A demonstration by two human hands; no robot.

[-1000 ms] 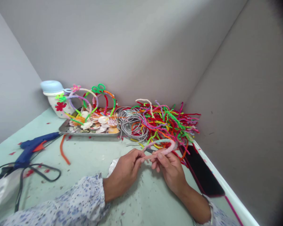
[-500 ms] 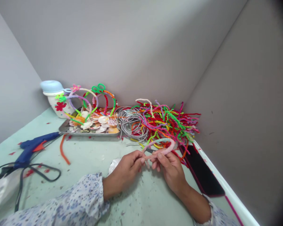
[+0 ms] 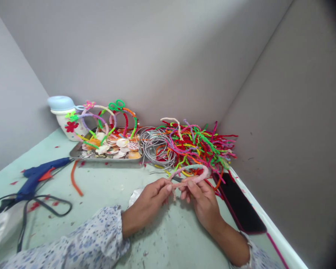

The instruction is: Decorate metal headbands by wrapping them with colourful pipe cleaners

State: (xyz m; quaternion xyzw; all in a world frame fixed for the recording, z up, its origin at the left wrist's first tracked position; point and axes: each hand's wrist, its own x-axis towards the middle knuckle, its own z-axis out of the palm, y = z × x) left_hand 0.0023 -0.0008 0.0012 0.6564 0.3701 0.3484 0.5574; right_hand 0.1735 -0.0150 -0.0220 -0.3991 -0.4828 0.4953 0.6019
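Observation:
Between my two hands is a curved headband (image 3: 203,172) wrapped in pink and pale green pipe cleaner, its arch pointing away from me. My left hand (image 3: 154,196) pinches its left end with thumb and fingers, where a short pink tail hangs down. My right hand (image 3: 203,200) is closed on the near right stretch, thumb on top. Just beyond the fingers lies a heap of coloured pipe cleaners (image 3: 207,144), with a coil of silver wire (image 3: 156,147) beside it. A dark pointed object, partly hidden, shows behind the headband.
A metal tray (image 3: 109,160) holds shells and several finished headbands (image 3: 112,108). Behind it on the left stands a white cup with a blue lid (image 3: 62,104). A blue glue gun (image 3: 36,179) with looped cord lies left. A black phone (image 3: 240,205) lies by the right edge.
My left thumb and fingers have shifted slightly at the headband's end, and the pink tail now hangs a little more to the left. The right hand has hardly moved.

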